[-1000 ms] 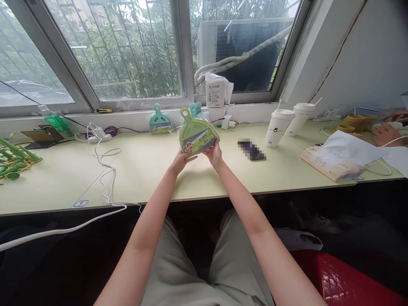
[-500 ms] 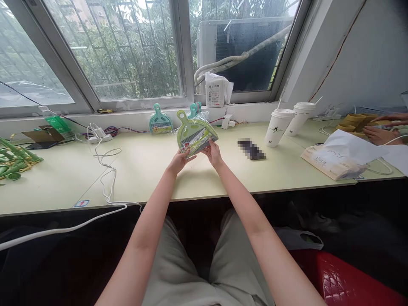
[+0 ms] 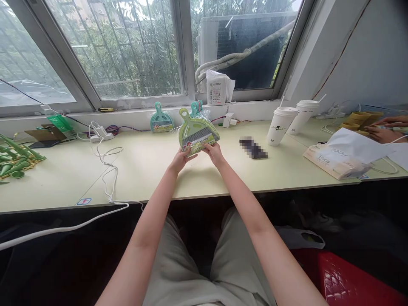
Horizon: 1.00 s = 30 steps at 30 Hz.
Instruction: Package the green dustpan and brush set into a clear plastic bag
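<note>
Between both hands I hold a green dustpan and brush set (image 3: 196, 132) in clear plastic wrap, tilted with its handle up and to the left. My left hand (image 3: 181, 159) grips its lower left corner, and my right hand (image 3: 214, 152) pinches the lower right edge. The set is above the table, with grey bristles and a printed label facing me. Behind it, partly hidden, several teal dustpan sets (image 3: 197, 108) stand stacked by the window ledge. Another teal dustpan set (image 3: 161, 120) leans against the wall on the left.
Right of my hands lie a pixelated dark object (image 3: 253, 148), two white cups (image 3: 280, 127) with straws and a tissue pack (image 3: 328, 160). White cables (image 3: 111, 178) cross the table (image 3: 153, 170) on the left. Another person's hands (image 3: 385, 131) are at the far right.
The wrapped dustpan set has turned slightly in my hands, so its label faces me more squarely. Both hands keep their hold. The view has shifted a little.
</note>
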Each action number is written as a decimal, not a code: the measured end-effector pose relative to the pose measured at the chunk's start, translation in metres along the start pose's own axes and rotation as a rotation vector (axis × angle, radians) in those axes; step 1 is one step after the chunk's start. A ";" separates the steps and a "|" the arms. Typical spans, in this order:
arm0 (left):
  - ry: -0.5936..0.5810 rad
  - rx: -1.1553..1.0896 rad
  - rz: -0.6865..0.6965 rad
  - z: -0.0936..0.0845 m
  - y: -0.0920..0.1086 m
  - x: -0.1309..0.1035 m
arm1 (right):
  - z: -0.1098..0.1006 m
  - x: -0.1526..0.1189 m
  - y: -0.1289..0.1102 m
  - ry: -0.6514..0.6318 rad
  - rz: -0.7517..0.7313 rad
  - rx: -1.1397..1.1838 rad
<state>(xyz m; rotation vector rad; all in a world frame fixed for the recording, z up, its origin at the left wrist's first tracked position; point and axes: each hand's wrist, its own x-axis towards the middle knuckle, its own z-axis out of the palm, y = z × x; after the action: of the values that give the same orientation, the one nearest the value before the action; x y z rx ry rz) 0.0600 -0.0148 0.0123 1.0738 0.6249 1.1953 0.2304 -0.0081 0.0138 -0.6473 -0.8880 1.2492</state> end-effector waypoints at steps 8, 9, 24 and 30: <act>-0.067 0.074 -0.003 0.002 0.001 -0.002 | 0.000 0.001 0.005 0.079 -0.027 0.022; -0.072 0.081 0.000 0.002 0.000 -0.002 | 0.000 0.001 0.006 0.097 -0.026 0.029; -0.020 0.117 -0.030 0.005 0.007 -0.004 | -0.003 0.005 0.011 0.142 -0.013 0.067; 0.103 0.117 0.036 0.002 0.005 0.003 | -0.003 0.004 0.008 0.116 0.021 0.038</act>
<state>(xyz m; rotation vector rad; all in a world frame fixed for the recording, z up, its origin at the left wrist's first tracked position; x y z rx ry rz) 0.0602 -0.0127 0.0176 1.1306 0.7666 1.2637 0.2287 -0.0019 0.0063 -0.6933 -0.7620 1.2314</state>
